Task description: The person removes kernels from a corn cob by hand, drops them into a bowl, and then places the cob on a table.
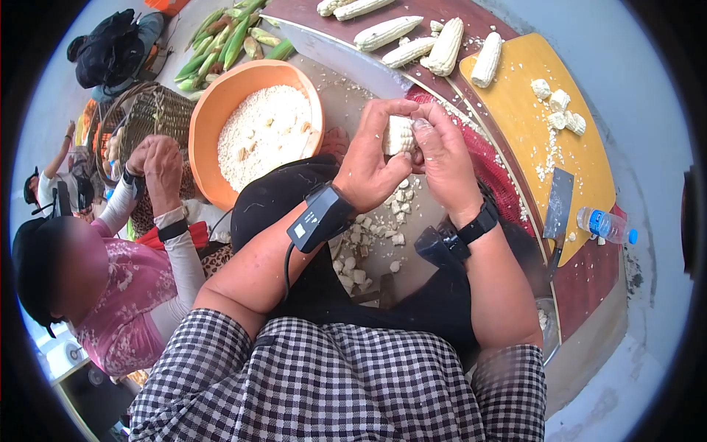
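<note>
A short chunk of white corn cob [398,137] is gripped between my two hands, its rows of kernels facing up. My left hand [373,156] wraps its fingers around the far side, with the thumb along the near edge. From the other side my right hand [443,160] closes on the same chunk, thumb bent against its end. Some of the right fingers are hidden behind the piece. To the left of my hands stands an orange basin [199,158] holding loose white kernels [258,132] and a few cob bits. Broken cob pieces [357,276] lie on the floor below.
On the right, a yellow cutting board [589,158] carries corn chunks [560,101], a cleaver [560,202] and a water bottle [605,225]. Peeled cobs [445,48] lie on the dark red table. Unhusked corn [234,40] and a wicker basket [151,110] are beyond. A co-worker [121,287] sits at left.
</note>
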Action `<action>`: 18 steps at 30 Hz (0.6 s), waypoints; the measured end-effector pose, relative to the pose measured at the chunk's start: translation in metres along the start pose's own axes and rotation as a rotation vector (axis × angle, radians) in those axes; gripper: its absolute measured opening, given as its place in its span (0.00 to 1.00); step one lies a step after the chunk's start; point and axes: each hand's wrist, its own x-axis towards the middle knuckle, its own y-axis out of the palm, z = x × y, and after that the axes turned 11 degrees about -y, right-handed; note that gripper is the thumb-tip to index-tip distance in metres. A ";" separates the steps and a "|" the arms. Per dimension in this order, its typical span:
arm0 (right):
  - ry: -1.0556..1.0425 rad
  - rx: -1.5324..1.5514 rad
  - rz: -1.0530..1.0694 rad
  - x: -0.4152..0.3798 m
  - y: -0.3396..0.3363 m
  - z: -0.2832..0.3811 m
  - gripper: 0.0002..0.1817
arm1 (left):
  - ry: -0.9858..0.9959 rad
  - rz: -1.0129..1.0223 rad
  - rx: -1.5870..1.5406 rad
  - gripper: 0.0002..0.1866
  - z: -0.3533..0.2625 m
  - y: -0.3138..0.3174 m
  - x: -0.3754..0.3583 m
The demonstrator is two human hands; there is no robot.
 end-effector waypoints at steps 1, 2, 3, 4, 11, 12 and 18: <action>-0.029 -0.061 -0.006 0.000 0.001 -0.001 0.09 | 0.041 -0.010 0.028 0.32 0.002 -0.001 0.002; -0.056 -0.099 -0.009 0.000 0.001 -0.001 0.09 | 0.082 -0.019 0.056 0.32 0.004 -0.001 0.003; -0.084 -0.138 -0.012 -0.001 0.002 -0.001 0.08 | 0.040 -0.021 -0.060 0.32 0.002 0.000 0.002; -0.111 -0.177 -0.015 -0.001 0.004 -0.002 0.08 | -0.002 -0.022 -0.176 0.31 -0.001 0.003 0.002; 0.018 0.091 -0.065 0.002 0.006 0.005 0.09 | -0.055 0.006 -0.302 0.33 -0.015 0.001 -0.001; 0.032 0.096 -0.053 0.004 0.007 0.010 0.10 | -0.004 -0.007 -0.203 0.33 -0.012 0.000 0.000; 0.082 0.154 -0.002 0.005 0.005 0.003 0.14 | 0.042 -0.034 -0.067 0.32 -0.008 -0.004 0.001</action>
